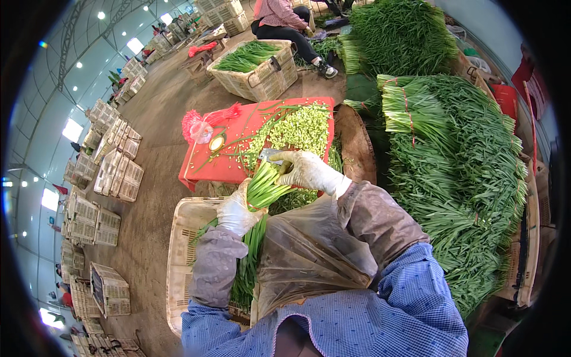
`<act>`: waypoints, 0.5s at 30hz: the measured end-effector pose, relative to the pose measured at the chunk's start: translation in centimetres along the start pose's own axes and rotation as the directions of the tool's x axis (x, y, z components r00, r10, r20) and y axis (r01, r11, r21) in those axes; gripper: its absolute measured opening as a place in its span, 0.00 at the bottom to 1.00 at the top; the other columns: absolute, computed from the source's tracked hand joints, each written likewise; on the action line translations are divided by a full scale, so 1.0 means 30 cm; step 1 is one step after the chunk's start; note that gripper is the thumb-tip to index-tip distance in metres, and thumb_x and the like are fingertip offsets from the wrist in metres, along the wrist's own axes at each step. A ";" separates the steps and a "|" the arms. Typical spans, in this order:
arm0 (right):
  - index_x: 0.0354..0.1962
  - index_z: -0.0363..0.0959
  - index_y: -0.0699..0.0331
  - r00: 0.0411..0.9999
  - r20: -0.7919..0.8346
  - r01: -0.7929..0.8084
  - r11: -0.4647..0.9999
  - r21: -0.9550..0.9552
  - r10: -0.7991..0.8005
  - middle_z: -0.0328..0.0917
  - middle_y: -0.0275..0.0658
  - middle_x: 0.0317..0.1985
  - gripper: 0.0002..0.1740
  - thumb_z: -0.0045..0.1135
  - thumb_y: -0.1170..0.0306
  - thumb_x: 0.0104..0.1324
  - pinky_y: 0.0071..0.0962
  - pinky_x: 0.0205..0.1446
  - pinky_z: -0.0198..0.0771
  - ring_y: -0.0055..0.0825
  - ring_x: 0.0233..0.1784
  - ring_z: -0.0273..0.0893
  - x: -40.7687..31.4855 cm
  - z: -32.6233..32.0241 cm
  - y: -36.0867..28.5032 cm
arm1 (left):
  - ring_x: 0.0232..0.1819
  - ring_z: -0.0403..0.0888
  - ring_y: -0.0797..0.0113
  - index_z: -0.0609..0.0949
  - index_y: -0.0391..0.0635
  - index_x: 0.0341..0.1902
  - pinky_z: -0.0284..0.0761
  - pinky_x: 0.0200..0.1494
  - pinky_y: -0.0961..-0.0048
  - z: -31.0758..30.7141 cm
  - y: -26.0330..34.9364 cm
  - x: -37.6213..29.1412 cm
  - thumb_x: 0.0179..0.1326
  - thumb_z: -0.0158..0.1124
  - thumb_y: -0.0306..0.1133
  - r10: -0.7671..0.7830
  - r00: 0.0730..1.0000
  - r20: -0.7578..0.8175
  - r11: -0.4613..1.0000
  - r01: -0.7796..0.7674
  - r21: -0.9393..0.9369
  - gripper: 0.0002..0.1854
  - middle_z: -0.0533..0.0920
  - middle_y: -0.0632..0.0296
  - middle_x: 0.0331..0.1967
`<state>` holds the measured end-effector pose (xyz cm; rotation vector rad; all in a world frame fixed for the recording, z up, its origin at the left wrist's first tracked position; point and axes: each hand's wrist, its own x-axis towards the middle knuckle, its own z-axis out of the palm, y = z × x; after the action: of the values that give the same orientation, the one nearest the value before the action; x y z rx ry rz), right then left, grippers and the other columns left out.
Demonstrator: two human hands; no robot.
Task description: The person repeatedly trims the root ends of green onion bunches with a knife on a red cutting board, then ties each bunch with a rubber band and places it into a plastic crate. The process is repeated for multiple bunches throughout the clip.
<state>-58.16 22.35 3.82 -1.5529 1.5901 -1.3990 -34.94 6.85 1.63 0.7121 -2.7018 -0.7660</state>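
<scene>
My left hand [238, 212], in a pale glove, is closed around a bundle of green leafy stalks [267, 185] whose pale cut ends point up toward the table. My right hand [308, 172], gloved too, grips a flat metal blade [270, 155] beside those ends. Just beyond, chopped pale stem bits [301, 127] are heaped on a red-covered table [205, 164]. Red ties [196, 125] and a small round yellowish item [217, 143] lie at its left. The lower leaves of the bundle hang down between my left arm and my lap.
A plastic crate [178, 263] stands below my left arm. Large piles of leafy stalks [446, 178] fill the right side. A filled crate [267, 80] and a seated person [290, 26] are beyond the table. Stacked crates [118, 174] line the left.
</scene>
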 end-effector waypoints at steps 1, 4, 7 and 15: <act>0.55 0.77 0.61 0.999 -0.014 -0.041 0.998 -0.046 0.040 0.84 0.40 0.34 0.27 0.69 0.70 0.57 0.28 0.40 0.79 0.28 0.33 0.82 0.006 0.014 0.000 | 0.54 0.83 0.58 0.63 0.41 0.73 0.77 0.57 0.66 0.007 -0.001 -0.002 0.44 0.79 0.42 0.017 1.000 -0.020 0.998 -0.015 0.056 0.52 0.82 0.52 0.55; 0.51 0.80 0.61 0.996 -0.072 -0.057 0.998 0.024 0.059 0.83 0.42 0.31 0.21 0.64 0.74 0.57 0.27 0.35 0.78 0.27 0.28 0.81 0.009 0.038 -0.001 | 0.55 0.83 0.61 0.63 0.40 0.72 0.77 0.58 0.67 0.016 -0.001 -0.014 0.44 0.80 0.40 -0.006 1.000 -0.007 0.997 0.006 0.077 0.52 0.82 0.53 0.56; 0.49 0.81 0.60 0.975 -0.217 0.037 0.998 -0.055 -0.049 0.82 0.40 0.26 0.18 0.60 0.75 0.59 0.23 0.34 0.75 0.23 0.25 0.77 0.006 -0.005 0.019 | 0.56 0.82 0.64 0.63 0.39 0.71 0.77 0.59 0.69 0.005 0.010 -0.020 0.44 0.81 0.36 -0.019 1.000 0.018 0.997 0.020 -0.078 0.51 0.82 0.55 0.57; 0.58 0.73 0.62 0.983 -0.182 -0.115 0.681 -0.723 -0.027 0.81 0.48 0.47 0.30 0.65 0.76 0.55 0.36 0.53 0.77 0.41 0.48 0.81 -0.049 -0.133 0.074 | 0.57 0.81 0.67 0.72 0.39 0.61 0.78 0.61 0.68 -0.045 0.045 -0.008 0.41 0.81 0.21 -0.190 0.973 0.130 0.817 0.230 -0.528 0.41 0.82 0.57 0.56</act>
<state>-62.28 24.53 2.76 -1.8103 2.4950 -0.9050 -34.78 7.39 3.47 0.8483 -2.2913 -1.5536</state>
